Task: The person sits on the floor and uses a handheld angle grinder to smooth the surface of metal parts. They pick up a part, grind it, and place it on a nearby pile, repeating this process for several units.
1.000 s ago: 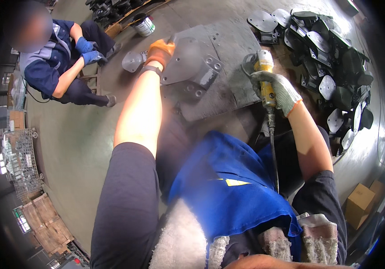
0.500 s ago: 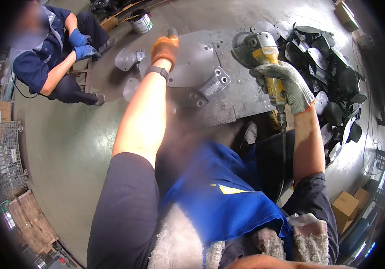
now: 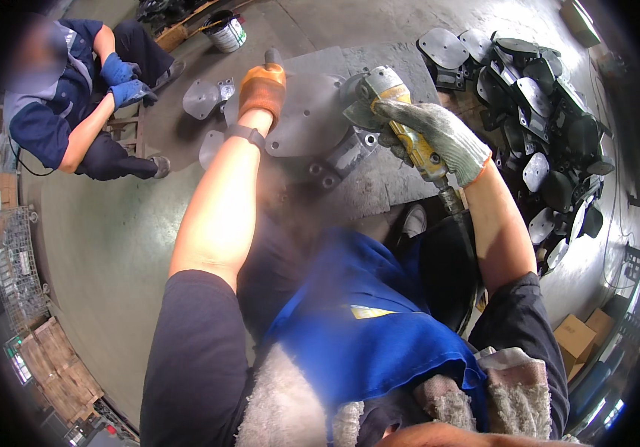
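My left hand (image 3: 263,95), in an orange glove, is closed around a short dark grey cylinder (image 3: 272,56) whose end pokes out above the fist; the rest is hidden. That fist rests by the left part of a grey metal plate (image 3: 306,113) with rounded corners and holes. My right hand (image 3: 439,134), in a grey knitted glove, grips a yellow angle grinder (image 3: 414,141) with a hose at its rear. The grinder's head and disc are at the plate's right edge; I cannot tell if they touch. Beneath the plate shows a metal bracket (image 3: 350,153) with holes.
A worn board (image 3: 402,175) lies under the work. Many similar metal parts (image 3: 532,100) are heaped at the right. Smaller plated parts (image 3: 202,98) lie at the left. A seated person in blue gloves (image 3: 128,86) is at the far left, near a white bucket (image 3: 228,36).
My right hand has brought the grinder left, from beside the plate to its right edge. My left hand and the plate have shifted slightly left in the picture.
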A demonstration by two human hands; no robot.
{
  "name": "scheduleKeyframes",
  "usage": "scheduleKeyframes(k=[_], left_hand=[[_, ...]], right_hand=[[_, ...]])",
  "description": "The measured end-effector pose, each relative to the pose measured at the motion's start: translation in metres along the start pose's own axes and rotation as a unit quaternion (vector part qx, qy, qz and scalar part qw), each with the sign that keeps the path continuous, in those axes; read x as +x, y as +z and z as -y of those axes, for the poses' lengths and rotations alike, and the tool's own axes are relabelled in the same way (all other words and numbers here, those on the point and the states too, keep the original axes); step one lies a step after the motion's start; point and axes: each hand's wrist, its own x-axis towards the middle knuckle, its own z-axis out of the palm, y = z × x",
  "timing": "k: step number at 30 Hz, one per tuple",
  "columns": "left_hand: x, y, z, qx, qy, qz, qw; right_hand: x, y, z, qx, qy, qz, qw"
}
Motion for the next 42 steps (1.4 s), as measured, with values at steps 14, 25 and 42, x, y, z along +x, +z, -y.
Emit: scheduleKeyframes(k=[14, 25, 42], left_hand=[[0.005, 0.005, 0.008, -0.01, 0.051, -0.011, 0.999], [-0.006, -0.007, -0.005, -0.007, -0.019, 0.013, 1.0], [0.002, 0.001, 0.002, -0.016, 0.003, -0.006, 1.0]], right_hand=[[0.008, 0.011, 0.003, -0.01, 0.017, -0.026, 0.999], [0.004, 0.019, 0.012, 0.008, 0.017, -0.005, 1.0], [0.04, 0.012, 0.007, -0.101, 0.008, -0.024, 0.995]])
